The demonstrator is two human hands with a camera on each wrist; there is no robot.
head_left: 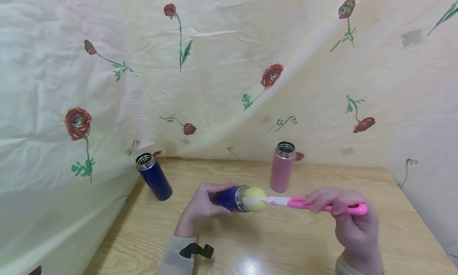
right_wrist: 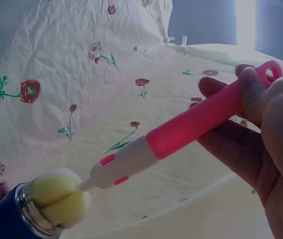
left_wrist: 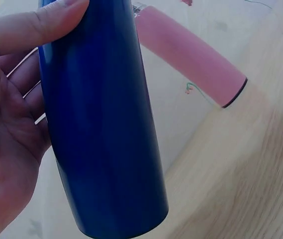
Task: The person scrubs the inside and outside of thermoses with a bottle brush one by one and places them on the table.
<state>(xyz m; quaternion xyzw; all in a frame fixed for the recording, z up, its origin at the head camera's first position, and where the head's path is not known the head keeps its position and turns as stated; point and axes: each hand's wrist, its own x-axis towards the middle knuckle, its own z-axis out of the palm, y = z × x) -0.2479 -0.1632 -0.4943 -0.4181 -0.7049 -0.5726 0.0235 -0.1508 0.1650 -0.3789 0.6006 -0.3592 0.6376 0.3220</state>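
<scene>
My left hand (head_left: 204,205) grips a dark blue bottle (left_wrist: 99,124) round its body, tilted on its side with its steel mouth toward the right. In my right hand (head_left: 352,215) is a bottle brush (right_wrist: 196,119) with a pink and white handle, held near the handle's far end. Its yellow sponge head (right_wrist: 61,196) sits at the bottle's mouth, most of it outside the rim. How far the sponge reaches inside is hidden by the rim.
A second dark blue bottle (head_left: 157,181) stands uncapped on the wooden table (head_left: 279,243) at the left. Farther back, right of centre, a pink bottle (head_left: 281,171) stands uncapped. A flowered cloth (head_left: 222,88) hangs behind the table and along its left side.
</scene>
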